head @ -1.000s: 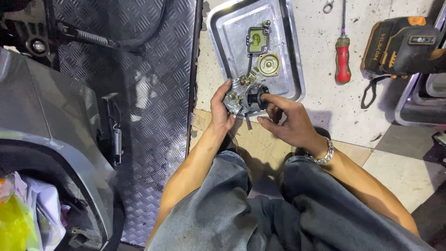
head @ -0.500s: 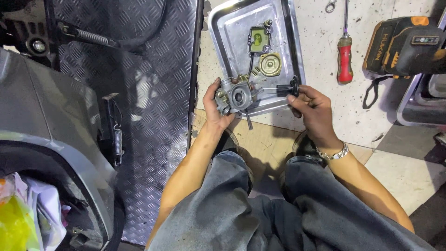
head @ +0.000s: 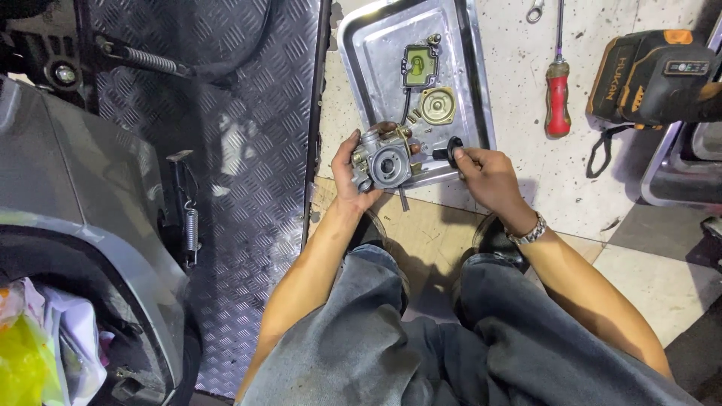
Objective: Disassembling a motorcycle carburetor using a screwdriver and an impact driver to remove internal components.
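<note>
Bright overhead light — sharp, edge-warped

The left hand (head: 347, 174) covers the left side of the metal engine part (head: 385, 160), so the grip there is hidden. The small black piece (head: 454, 151) in the right hand (head: 487, 177) is too small to tell. The top edge cuts off the metal tray (head: 374, 56), the wrench (head: 535, 10) and the screwdriver (head: 556, 101).

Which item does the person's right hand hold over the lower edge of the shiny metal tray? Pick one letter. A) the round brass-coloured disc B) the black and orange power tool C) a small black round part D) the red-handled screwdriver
C: the right hand pinches a small black round part at the rim of the shiny metal tray, while the red-handled screwdriver lies untouched on the floor.
</note>
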